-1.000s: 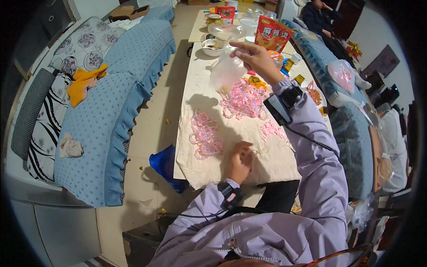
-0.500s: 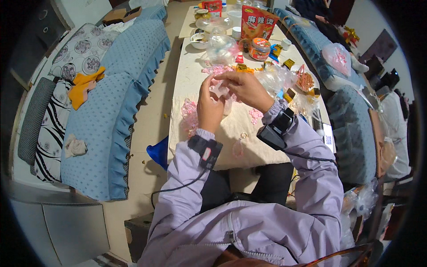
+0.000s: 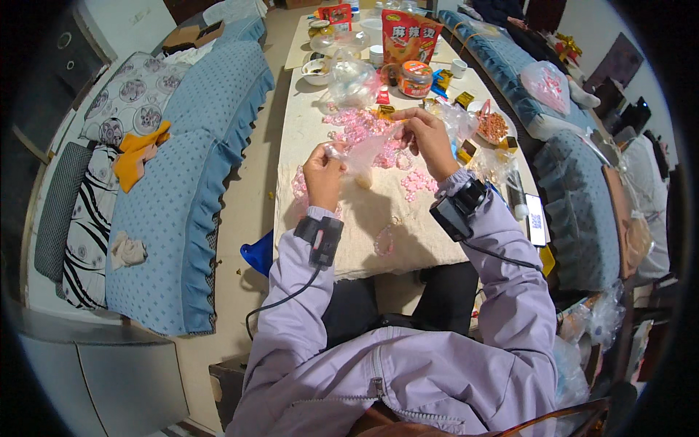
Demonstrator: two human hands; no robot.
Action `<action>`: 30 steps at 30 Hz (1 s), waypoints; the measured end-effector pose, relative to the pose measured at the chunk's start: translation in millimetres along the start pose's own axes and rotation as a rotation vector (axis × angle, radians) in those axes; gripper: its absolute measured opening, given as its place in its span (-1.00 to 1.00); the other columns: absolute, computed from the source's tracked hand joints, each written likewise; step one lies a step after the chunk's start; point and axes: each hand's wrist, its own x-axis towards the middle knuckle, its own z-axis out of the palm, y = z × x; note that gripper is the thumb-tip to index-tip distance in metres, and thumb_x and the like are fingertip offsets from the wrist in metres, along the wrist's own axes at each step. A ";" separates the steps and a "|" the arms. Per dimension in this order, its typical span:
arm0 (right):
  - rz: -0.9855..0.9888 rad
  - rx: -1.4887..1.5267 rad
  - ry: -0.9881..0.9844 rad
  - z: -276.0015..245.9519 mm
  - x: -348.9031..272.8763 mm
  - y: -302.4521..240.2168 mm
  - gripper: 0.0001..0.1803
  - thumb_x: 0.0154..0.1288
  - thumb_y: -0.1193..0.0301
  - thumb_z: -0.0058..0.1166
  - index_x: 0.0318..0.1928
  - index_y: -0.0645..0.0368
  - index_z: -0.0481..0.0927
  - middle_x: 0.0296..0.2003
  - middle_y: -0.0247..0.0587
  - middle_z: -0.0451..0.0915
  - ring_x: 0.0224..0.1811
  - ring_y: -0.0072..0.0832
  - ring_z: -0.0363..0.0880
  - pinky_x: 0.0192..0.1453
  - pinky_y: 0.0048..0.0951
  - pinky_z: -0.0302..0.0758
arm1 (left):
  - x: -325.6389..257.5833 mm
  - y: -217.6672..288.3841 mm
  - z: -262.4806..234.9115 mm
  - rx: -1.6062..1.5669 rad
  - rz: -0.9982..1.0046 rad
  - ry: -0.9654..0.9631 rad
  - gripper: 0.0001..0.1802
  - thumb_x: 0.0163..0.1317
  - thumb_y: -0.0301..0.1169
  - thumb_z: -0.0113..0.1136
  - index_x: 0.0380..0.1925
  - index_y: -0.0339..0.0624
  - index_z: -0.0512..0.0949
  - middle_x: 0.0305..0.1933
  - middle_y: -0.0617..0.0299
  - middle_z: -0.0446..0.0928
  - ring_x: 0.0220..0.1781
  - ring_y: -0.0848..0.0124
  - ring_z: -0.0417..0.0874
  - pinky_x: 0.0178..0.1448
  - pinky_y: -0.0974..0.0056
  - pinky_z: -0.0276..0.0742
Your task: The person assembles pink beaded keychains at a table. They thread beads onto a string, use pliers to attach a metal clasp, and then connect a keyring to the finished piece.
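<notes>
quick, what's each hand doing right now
Left hand: shut on the clear thin plastic bag.
Right hand: shut on the same bag.

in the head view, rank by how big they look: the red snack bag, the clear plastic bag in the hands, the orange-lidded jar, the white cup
1. Clear plastic bag, held by both hands
2. Red snack bag, though farther off
3. Orange-lidded jar
4. White cup, smallest
</notes>
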 end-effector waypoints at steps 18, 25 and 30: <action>-0.263 -0.108 0.017 8.4 -30.4 -3.9 -0.65 0.48 0.51 -0.09 0.22 0.24 0.43 0.13 -0.13 0.62 -0.06 -0.47 0.71 -0.13 -0.50 0.61 | 28.5 8.5 5.6 -0.188 0.098 -0.276 -0.80 0.38 -0.47 0.28 -0.04 -0.24 0.61 -0.12 0.30 0.66 -0.19 0.56 0.62 -0.15 0.43 0.51; -0.634 -0.719 -0.126 15.5 -22.4 23.6 -0.75 0.22 0.51 0.22 -0.07 0.14 0.61 -0.17 -0.14 0.68 -0.03 -0.13 0.62 0.06 -0.20 0.56 | 25.7 12.4 5.3 -0.203 0.077 -0.348 -0.81 0.36 -0.49 0.29 -0.05 -0.22 0.62 -0.19 0.35 0.63 -0.27 0.60 0.58 -0.24 0.49 0.43; -0.757 -0.903 -0.175 2.4 -14.6 34.6 -0.86 0.19 0.46 0.24 -0.21 0.13 0.66 -0.28 -0.17 0.69 -0.12 -0.14 0.61 0.00 -0.17 0.54 | 25.3 12.6 -1.1 0.001 0.051 -0.297 -0.81 0.42 -0.36 0.27 -0.10 -0.23 0.62 -0.26 0.36 0.62 -0.37 0.63 0.48 -0.29 0.47 0.39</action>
